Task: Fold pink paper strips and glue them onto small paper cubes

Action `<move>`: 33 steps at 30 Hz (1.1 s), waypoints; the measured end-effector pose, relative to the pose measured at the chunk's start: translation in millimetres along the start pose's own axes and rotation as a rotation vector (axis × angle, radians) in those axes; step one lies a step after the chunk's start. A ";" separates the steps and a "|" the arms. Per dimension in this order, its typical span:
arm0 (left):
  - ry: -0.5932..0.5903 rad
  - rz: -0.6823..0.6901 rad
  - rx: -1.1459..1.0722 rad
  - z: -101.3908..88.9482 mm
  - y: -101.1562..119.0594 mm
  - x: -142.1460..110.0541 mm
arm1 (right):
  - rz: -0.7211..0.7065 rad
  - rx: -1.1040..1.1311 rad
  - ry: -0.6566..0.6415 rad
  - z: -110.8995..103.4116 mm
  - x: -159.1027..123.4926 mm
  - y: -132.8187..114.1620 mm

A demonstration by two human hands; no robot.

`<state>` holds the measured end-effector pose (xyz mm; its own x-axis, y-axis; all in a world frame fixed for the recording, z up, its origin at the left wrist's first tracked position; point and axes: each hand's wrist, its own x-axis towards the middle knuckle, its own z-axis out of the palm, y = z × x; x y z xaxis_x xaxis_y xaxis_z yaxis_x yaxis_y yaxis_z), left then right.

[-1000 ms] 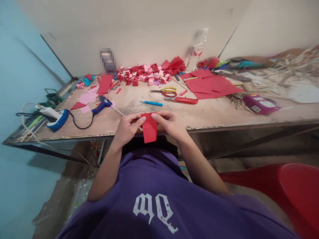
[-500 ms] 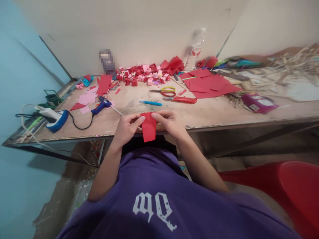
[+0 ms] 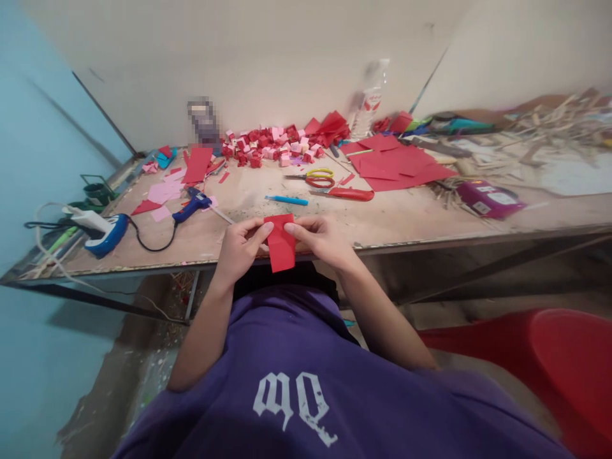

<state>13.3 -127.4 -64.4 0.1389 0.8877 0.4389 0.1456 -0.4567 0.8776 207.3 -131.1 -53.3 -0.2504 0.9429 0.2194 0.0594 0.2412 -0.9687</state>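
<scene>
A small red piece of paper hangs between my two hands at the table's front edge, its lower end pointing down toward my lap. My left hand pinches its upper left side with the thumb on top. On the upper right side, my right hand grips it the same way, thumb in front. The fingers behind the paper are hidden. Beyond my hands lie a blue pen-like tool, a red-handled knife and scissors with yellow and red handles.
Small folded red and pink paper pieces are heaped at the back. Red sheets lie right of them, near a plastic bottle and a purple box. A blue glue gun and a power strip are at left.
The paper's top edge now stands a little higher above my thumbs, and the hands have shifted slightly left in view. Both keep their hold. The whole view has drifted slightly.
</scene>
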 end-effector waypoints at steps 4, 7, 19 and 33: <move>0.033 -0.001 -0.001 0.2 -1.6 -0.7 | 0.010 0.011 -0.056 -1.3 1.1 0.4; 0.055 -0.001 -0.002 0.7 -1.9 -0.5 | 0.011 0.017 -0.061 -1.5 1.5 1.5; 0.135 -0.001 -0.050 3.1 -1.5 2.6 | 0.009 -0.004 -0.063 -2.1 2.0 3.4; 0.051 -0.019 -0.053 1.7 -2.7 3.0 | -0.029 -0.031 -0.069 -2.8 2.6 0.6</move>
<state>15.0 -123.6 -65.8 0.0868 0.8988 0.4297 0.0960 -0.4369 0.8944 209.4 -127.9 -53.0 -0.3183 0.9177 0.2375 0.0810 0.2760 -0.9578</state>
